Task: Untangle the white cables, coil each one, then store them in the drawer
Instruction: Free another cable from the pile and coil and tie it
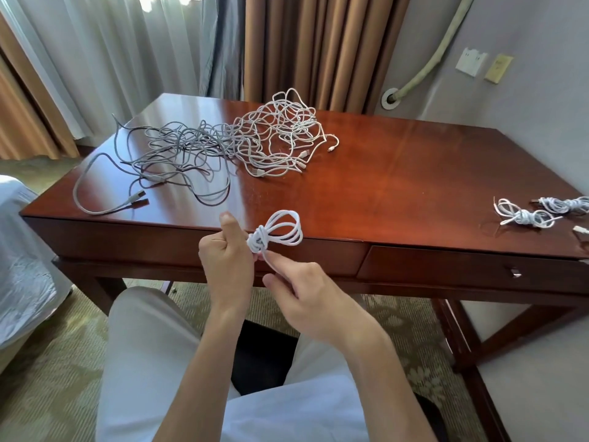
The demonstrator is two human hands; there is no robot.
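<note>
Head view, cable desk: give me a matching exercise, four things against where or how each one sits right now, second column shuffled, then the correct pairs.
Things:
1. coiled white cable
2. grey cable tangle
3. white cable tangle
4. finished bundles

Places or states:
A. lying at the desk's right edge
B. spread over the far left of the desk top
C. held in both hands in front of the desk
D. piled at the far middle of the desk top

Pairs: 1-C, 2-B, 3-D, 4-A. The left hand grips the coil's wrapped middle; the right hand pinches its loose end.
</note>
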